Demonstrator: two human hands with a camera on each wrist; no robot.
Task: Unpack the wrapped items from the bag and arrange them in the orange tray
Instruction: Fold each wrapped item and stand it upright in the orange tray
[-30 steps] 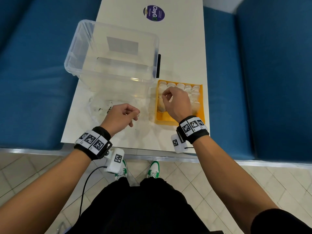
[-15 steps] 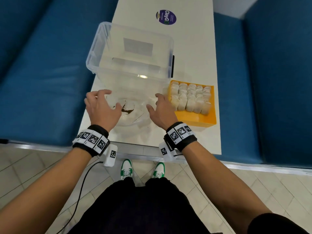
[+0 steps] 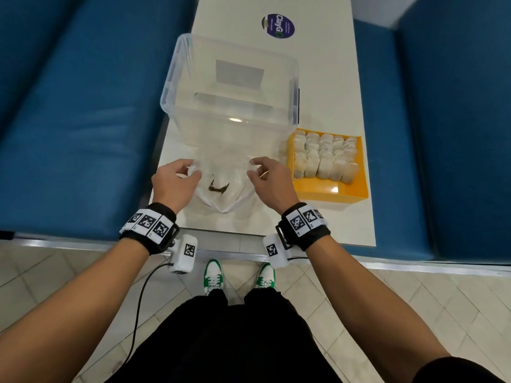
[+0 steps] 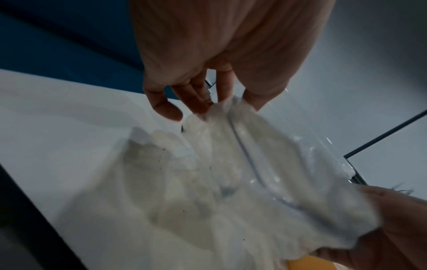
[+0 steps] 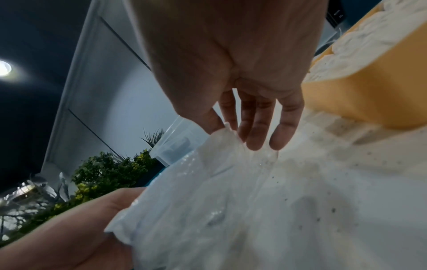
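On the white table (image 3: 331,78) between blue seats, left hand (image 3: 172,183) and right hand (image 3: 272,181) pinch the limp, slippery clear plastic bag (image 3: 221,186) by its top corners, likely weightless.

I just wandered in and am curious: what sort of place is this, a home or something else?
Probably a café or lounge booth rather than a home: a narrow white table runs between blue padded benches, a round purple sticker sits on it, and potted plants stand nearby.
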